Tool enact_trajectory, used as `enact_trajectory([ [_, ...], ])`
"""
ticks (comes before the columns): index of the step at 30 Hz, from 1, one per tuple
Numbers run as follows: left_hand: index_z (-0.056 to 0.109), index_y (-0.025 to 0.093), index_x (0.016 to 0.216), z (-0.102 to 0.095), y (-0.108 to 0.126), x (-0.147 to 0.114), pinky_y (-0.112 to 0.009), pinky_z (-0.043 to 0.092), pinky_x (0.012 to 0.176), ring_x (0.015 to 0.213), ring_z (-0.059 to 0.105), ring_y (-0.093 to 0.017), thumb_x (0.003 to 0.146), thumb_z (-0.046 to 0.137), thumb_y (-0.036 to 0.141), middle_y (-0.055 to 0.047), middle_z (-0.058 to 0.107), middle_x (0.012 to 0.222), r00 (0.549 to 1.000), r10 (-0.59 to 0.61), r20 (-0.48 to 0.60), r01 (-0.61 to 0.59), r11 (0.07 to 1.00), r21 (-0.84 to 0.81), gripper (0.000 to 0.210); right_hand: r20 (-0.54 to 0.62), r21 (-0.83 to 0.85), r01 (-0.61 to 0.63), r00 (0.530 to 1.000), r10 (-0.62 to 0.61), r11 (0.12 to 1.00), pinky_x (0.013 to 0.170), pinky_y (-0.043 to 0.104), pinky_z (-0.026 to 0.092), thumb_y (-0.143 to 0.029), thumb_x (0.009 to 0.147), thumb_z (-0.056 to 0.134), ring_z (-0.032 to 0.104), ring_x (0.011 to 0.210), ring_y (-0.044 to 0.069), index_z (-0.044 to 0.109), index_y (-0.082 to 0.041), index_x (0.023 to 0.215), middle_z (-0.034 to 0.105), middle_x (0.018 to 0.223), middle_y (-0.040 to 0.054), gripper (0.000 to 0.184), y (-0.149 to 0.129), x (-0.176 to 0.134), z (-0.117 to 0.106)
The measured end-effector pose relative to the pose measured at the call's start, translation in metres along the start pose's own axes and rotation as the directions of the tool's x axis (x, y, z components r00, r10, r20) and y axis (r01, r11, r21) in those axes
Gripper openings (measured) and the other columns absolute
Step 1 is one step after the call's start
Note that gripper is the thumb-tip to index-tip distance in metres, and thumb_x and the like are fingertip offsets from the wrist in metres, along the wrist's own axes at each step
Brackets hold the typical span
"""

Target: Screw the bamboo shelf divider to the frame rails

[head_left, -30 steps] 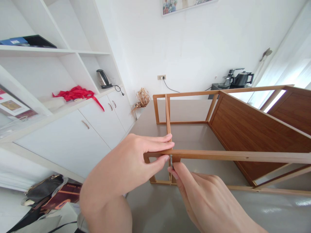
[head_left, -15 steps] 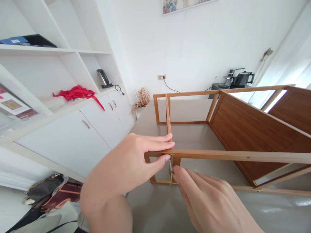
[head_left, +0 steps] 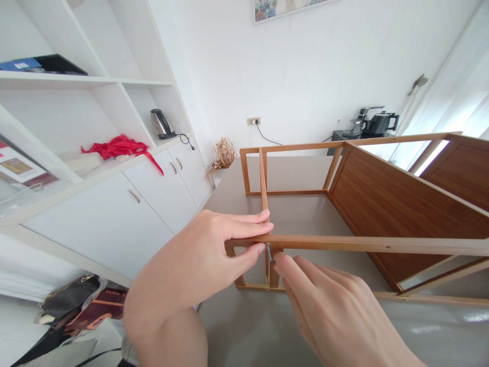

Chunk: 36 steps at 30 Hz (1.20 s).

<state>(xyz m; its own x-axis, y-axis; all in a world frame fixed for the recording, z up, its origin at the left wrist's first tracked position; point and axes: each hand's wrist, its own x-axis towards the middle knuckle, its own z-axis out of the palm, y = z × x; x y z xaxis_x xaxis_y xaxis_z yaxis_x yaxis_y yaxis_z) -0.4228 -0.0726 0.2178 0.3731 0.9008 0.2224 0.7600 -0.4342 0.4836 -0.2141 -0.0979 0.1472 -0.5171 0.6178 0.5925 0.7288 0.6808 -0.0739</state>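
A wooden shelf frame (head_left: 344,242) with brown panels (head_left: 397,199) lies on its side on a grey tabletop. My left hand (head_left: 225,239) grips its near corner, fingers over the top where a thin crossbar (head_left: 263,178) meets the near rail, thumb below the rail. In my right hand (head_left: 324,295) is a small bent metal hex key (head_left: 269,253), pinched between thumb and fingers. The key's far end meets the near side of the rail just beside my left thumb; the fastener there is too small to make out.
White shelves and cupboards (head_left: 95,209) line the left, holding an electric kettle (head_left: 162,124) and red cloth (head_left: 118,147). Bags (head_left: 69,295) sit at lower left. Dried plants (head_left: 222,153) stand by the wall. A black kettle (head_left: 380,123) is at the back right.
My right hand has swung the hex key's free end slightly up and to the right. My left hand keeps its hold on the frame's corner.
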Motion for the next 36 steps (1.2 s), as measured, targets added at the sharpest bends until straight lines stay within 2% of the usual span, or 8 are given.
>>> enact_trajectory([
  [5, 0.068, 0.043, 0.124, 0.0007, -0.0007, -0.0011, -0.025, 0.058, 0.099, 0.12, 0.064, -0.02, 0.089, 0.062, 0.031, 0.016, 0.062, 0.132, 1.0, 0.007, -0.004, -0.007, 1.0, -0.002, 0.038, 0.001, -0.063, -0.005, 1.0, 0.005, 0.998, 0.053, 0.026, 0.029, -0.002, 0.084, 0.037, 0.051, 0.057, 0.012, 0.052, -0.021, 0.1, 0.052, 0.072, -0.0032, 0.029, -0.0013, -0.0015, -0.0027],
  [14, 0.067, 0.044, 0.125, 0.0009, -0.0014, -0.0015, -0.025, 0.059, 0.097, 0.118, 0.066, -0.02, 0.09, 0.062, 0.031, 0.017, 0.063, 0.131, 1.0, 0.016, -0.01, -0.016, 1.0, 0.005, 0.038, 0.018, -0.026, -0.032, 0.999, 0.033, 0.999, 0.049, 0.027, 0.025, -0.004, 0.087, 0.038, 0.045, 0.055, 0.013, 0.048, -0.024, 0.092, 0.047, 0.071, -0.0034, 0.022, 0.001, -0.0012, -0.0073],
  [22, 0.068, 0.043, 0.124, 0.0016, -0.0015, -0.0007, -0.026, 0.057, 0.1, 0.12, 0.065, -0.02, 0.089, 0.062, 0.031, 0.016, 0.063, 0.131, 1.0, 0.024, -0.02, -0.024, 1.0, -0.002, 0.037, 0.088, 0.032, -0.049, 0.995, 0.046, 0.998, 0.05, 0.026, 0.027, -0.002, 0.083, 0.037, 0.05, 0.06, 0.013, 0.047, -0.025, 0.095, 0.053, 0.076, -0.0029, 0.028, 0.0019, -0.002, -0.0042],
  [28, 0.068, 0.042, 0.125, 0.0017, -0.0006, -0.0007, -0.027, 0.059, 0.098, 0.119, 0.065, -0.021, 0.088, 0.063, 0.031, 0.015, 0.063, 0.131, 1.0, 0.008, -0.017, -0.008, 1.0, -0.001, 0.038, 0.05, 0.069, -0.034, 0.998, 0.031, 0.997, 0.05, 0.026, 0.028, 0.001, 0.081, 0.036, 0.052, 0.059, 0.013, 0.045, -0.024, 0.089, 0.054, 0.074, -0.003, 0.028, 0.0008, 0.001, -0.0042],
  [32, 0.069, 0.041, 0.124, 0.0022, 0.0, -0.0003, -0.025, 0.058, 0.099, 0.12, 0.065, -0.02, 0.087, 0.063, 0.03, 0.015, 0.063, 0.131, 1.0, 0.006, -0.015, -0.007, 1.0, -0.006, 0.039, 0.048, 0.026, -0.046, 0.998, 0.045, 0.999, 0.049, 0.027, 0.027, -0.001, 0.084, 0.037, 0.049, 0.057, 0.013, 0.046, -0.024, 0.089, 0.052, 0.072, -0.0033, 0.025, 0.0013, 0.0003, -0.0041],
  [36, 0.069, 0.039, 0.124, 0.0016, 0.0015, 0.0002, -0.029, 0.057, 0.101, 0.12, 0.064, -0.022, 0.087, 0.063, 0.029, 0.013, 0.064, 0.13, 1.0, 0.002, -0.016, -0.002, 1.0, -0.017, 0.039, 0.028, -0.02, -0.041, 0.999, 0.042, 0.999, 0.05, 0.028, 0.026, -0.004, 0.087, 0.04, 0.046, 0.057, 0.012, 0.049, -0.024, 0.093, 0.05, 0.071, -0.0036, 0.023, 0.0021, -0.0006, -0.0054],
])
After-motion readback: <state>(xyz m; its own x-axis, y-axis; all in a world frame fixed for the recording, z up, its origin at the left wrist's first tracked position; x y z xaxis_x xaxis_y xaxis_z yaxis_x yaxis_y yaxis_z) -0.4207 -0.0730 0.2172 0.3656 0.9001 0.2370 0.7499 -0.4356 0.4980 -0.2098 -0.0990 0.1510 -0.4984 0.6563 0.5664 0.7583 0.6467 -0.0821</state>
